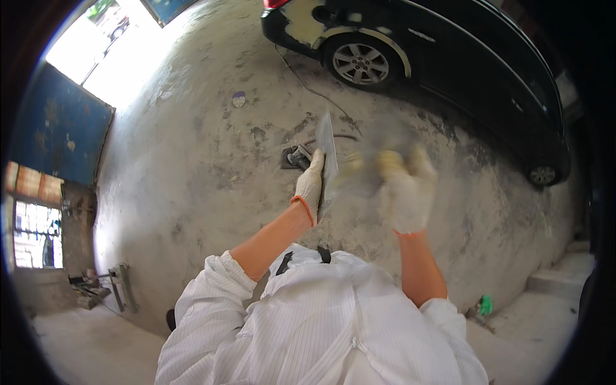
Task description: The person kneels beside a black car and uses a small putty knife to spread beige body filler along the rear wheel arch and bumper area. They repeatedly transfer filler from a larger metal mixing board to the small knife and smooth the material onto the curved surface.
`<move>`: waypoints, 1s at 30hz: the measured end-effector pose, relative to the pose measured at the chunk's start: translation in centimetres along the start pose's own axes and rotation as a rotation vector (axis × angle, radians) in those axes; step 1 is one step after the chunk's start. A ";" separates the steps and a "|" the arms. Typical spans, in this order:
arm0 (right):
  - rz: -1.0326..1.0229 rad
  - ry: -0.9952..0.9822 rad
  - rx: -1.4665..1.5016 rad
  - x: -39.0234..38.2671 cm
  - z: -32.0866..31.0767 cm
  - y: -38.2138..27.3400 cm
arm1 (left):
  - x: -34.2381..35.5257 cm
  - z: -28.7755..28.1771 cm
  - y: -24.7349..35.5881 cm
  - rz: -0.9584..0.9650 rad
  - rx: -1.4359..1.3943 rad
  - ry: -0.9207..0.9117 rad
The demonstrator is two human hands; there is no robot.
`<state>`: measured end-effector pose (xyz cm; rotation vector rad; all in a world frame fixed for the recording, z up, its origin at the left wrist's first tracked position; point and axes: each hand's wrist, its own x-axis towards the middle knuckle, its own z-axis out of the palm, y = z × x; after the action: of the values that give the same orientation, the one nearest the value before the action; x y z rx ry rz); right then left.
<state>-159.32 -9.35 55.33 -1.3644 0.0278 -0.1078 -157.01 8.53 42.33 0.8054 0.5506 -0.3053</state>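
My left hand (310,183), in a pale work glove with an orange cuff, grips a thin grey flat plate (327,144) by its edge and holds it upright. My right hand (404,186), gloved the same way, is blurred by motion just to the right of the plate. It seems to hold a small yellowish, grey-smeared thing (359,170) against the plate's face, but the blur hides what that thing is. My white striped sleeves and bare forearms come up from the lower edge.
A black car (443,58) stands at the upper right, its rear wheel (359,62) near a cable on the dusty concrete floor. A small power tool (296,157) lies behind my left hand. A blue door (58,128) is at left, a green object (485,305) at lower right.
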 end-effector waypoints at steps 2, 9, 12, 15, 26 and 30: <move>-0.159 0.259 -0.011 0.2 -1.0 0.0 | -0.2 1.5 1.6 0.067 0.173 0.176; -0.283 0.231 -0.360 -3.1 -0.4 4.4 | -1.9 6.0 2.8 0.624 0.271 0.222; -0.092 0.019 -0.753 -3.9 -3.3 4.4 | -1.5 6.5 3.3 0.801 0.285 0.106; -0.152 -0.062 -0.885 -4.2 -6.2 4.6 | -1.1 7.0 3.1 0.758 0.386 0.108; -0.622 0.037 -1.314 -5.6 -9.8 6.9 | -1.1 12.1 -3.5 0.797 0.737 -0.006; -0.534 0.150 -1.230 -5.0 -12.8 7.9 | -2.3 12.2 -6.1 0.760 0.891 -0.096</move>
<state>-164.85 -19.82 44.78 -2.5624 -0.1749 -0.7327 -157.41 -4.52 46.89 1.7761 -0.0450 0.1443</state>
